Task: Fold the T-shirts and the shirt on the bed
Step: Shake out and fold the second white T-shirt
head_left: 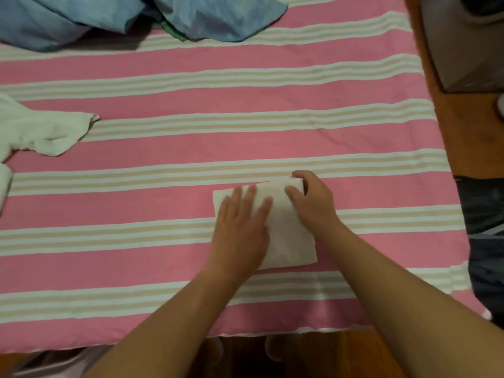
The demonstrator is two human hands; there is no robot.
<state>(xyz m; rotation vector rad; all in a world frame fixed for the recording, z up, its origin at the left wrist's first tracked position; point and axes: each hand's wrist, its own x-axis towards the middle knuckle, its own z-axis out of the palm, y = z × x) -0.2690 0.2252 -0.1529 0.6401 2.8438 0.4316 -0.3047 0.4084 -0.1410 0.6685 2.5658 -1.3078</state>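
my flat left hand [241, 227] hides part of the folded white t-shirt [286, 236]; my right hand [313, 200] pinches its far corner. blue shirt [81, 17] and white garment [41, 132] run off frame.

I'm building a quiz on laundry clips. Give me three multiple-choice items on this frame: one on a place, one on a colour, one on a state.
1. Where does the blue garment lie?
A. far left of the bed
B. under the hands
C. on the floor

2. What colour is the folded T-shirt?
A. green
B. white
C. black

3. How does the left hand lie?
A. a fist
B. lifted off
C. flat on the T-shirt

Answers: A, the blue garment sits crumpled on the bed there; B, the folded T-shirt is white; C, the left hand presses it, fingers straight.
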